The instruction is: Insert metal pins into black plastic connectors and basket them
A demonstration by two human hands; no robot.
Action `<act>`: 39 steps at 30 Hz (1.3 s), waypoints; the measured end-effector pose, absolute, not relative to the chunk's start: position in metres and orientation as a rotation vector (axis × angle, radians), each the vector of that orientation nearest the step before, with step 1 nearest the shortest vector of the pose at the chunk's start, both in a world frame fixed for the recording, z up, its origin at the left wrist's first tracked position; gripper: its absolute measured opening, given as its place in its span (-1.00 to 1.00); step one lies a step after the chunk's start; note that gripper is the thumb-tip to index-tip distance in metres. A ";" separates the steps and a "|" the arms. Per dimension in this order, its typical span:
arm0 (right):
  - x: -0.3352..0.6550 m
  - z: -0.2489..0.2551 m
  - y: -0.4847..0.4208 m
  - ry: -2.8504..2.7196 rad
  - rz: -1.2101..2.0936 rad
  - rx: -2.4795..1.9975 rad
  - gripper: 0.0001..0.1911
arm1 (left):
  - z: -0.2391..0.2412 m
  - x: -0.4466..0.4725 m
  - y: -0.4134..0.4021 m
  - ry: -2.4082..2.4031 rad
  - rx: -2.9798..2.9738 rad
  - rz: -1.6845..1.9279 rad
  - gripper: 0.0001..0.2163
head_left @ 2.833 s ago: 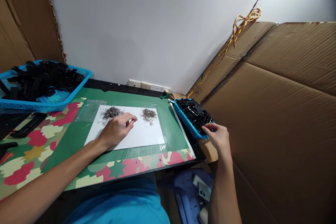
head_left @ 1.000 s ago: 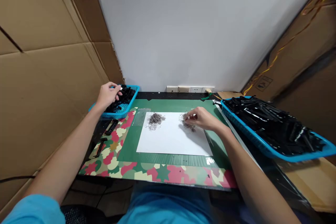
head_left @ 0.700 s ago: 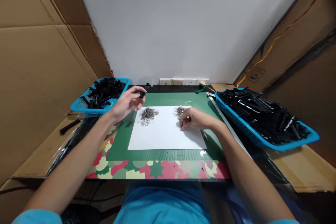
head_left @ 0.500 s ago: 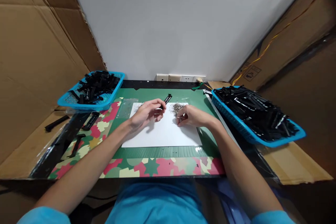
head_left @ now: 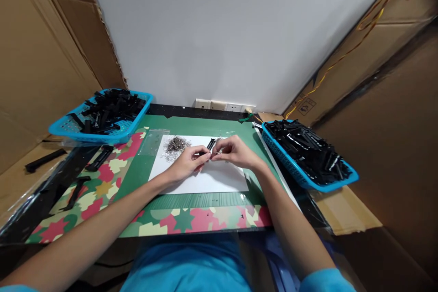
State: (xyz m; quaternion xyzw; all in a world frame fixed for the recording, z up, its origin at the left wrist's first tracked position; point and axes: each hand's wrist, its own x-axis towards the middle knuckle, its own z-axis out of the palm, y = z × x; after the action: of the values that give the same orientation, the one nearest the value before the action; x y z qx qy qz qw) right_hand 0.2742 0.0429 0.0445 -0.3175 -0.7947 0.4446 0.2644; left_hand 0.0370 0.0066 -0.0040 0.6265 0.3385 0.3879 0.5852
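Note:
Over the white sheet (head_left: pixel 205 183) my two hands meet. My left hand (head_left: pixel 186 163) is closed round a narrow black plastic part (head_left: pixel 211 143), whose far end sticks up past the fingers. My right hand (head_left: pixel 234 151) pinches a small thin metal piece (head_left: pixel 216 152) against the near side of that part; its exact shape is too small to tell. A pile of tiny metal pieces (head_left: pixel 177 144) lies on the sheet to the left. A second pile (head_left: pixel 219 141) is mostly hidden behind my right hand.
A blue basket (head_left: pixel 125 138) of black parts stands at the left, another blue basket (head_left: pixel 325 187) heaped with them at the right. Loose black parts (head_left: pixel 100 158) lie on the left side. A clear bag (head_left: pixel 150 143) rests beside the sheet. Sockets (head_left: pixel 219 106) line the wall.
My right hand has come up from the right pile to my left hand with a small metal piece. My left hand has lowered the black part slightly. The view has shifted rightward.

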 end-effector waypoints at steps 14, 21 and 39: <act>0.265 0.036 0.043 -2.027 1.129 -0.946 -0.58 | -0.006 0.032 0.007 0.833 1.579 0.872 -0.65; 0.254 0.035 0.039 -1.988 1.173 -0.970 -0.55 | -0.014 0.029 0.013 0.891 1.578 0.987 -0.65; 0.260 0.022 0.048 -1.894 0.967 -1.159 -0.71 | -0.009 0.014 0.016 0.738 1.506 0.729 -0.64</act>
State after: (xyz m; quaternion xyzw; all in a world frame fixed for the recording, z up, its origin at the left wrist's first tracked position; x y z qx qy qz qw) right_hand 0.2598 0.0482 0.0216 -0.4478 -0.7319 0.3738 0.3524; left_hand 0.0141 0.0159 -0.0086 0.6523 0.3196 0.3156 0.6106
